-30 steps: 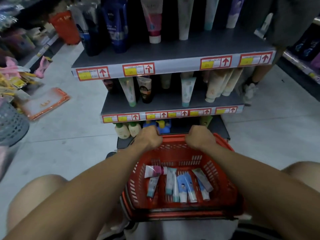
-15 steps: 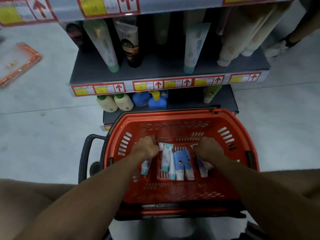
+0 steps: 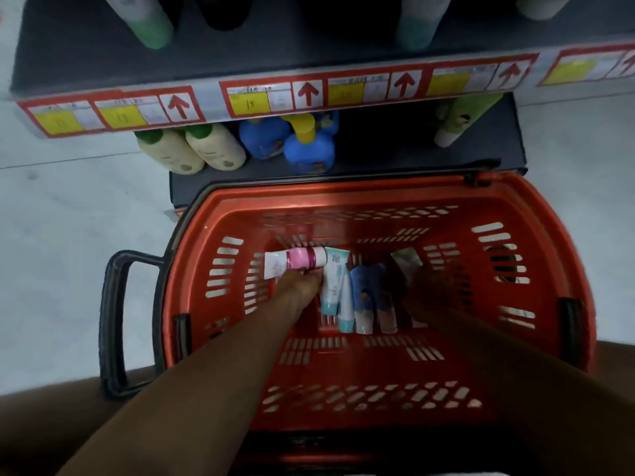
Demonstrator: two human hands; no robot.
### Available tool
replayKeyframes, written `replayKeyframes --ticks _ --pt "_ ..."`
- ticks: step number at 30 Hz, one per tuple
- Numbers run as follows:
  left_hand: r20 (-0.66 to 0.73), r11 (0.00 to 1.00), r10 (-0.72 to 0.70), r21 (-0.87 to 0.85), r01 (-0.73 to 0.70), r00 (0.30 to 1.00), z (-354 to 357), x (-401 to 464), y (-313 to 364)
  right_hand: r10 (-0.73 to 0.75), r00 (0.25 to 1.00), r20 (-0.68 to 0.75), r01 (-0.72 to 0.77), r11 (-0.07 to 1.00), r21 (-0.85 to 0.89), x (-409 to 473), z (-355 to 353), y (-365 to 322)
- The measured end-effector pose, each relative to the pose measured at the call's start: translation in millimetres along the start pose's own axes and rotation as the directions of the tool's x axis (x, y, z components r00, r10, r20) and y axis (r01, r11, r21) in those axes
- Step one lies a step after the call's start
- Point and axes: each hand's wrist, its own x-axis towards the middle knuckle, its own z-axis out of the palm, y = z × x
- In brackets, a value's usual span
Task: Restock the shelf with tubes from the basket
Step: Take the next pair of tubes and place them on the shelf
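A pink-and-white tube (image 3: 294, 263) lies crosswise at the far end of the red basket (image 3: 546, 304), the left hand (image 3: 298, 286) curled against its lower edge, seemingly gripping it. Beside it lie teal-capped tubes (image 3: 335, 286) and blue ones (image 3: 372, 297). The right hand (image 3: 429, 286) is blurred among them; I cannot tell its grip. Beyond the basket stands the shelf (image 3: 395, 149), with cream bottles (image 3: 192, 151) and blue bottles (image 3: 292, 142).

Bare forearms, no sleeves; hands (image 3: 302, 283) ungloved.
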Motion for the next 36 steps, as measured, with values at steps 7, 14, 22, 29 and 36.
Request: replayKeyframes --ticks 7,14,22,29,36 --pt "0.073 0.788 -0.210 -0.577 0.213 0.975 22 31 10 -0.107 0.992 -0.067 0.100 0.989 -0.108 -1 9 -4" --pt "0.029 0.602 -0.301 -0.770 0.214 0.953 36 39 13 -0.109 0.992 0.062 0.116 0.986 -0.121 4 19 -6" --pt "0.029 0.594 -0.309 -0.775 0.217 0.951 30 33 9 -0.146 0.989 0.015 0.146 0.989 -0.009 -9 6 -4" --pt "0.033 0.620 -0.294 -0.754 0.217 0.955 26 -1 1 -0.183 0.983 -0.022 0.184 0.979 0.092 -26 -9 -7" --pt "-0.056 0.842 -0.187 -0.523 0.131 0.981 11 -31 -10 -0.150 0.987 -0.059 0.159 0.957 0.242 -59 -26 -15"
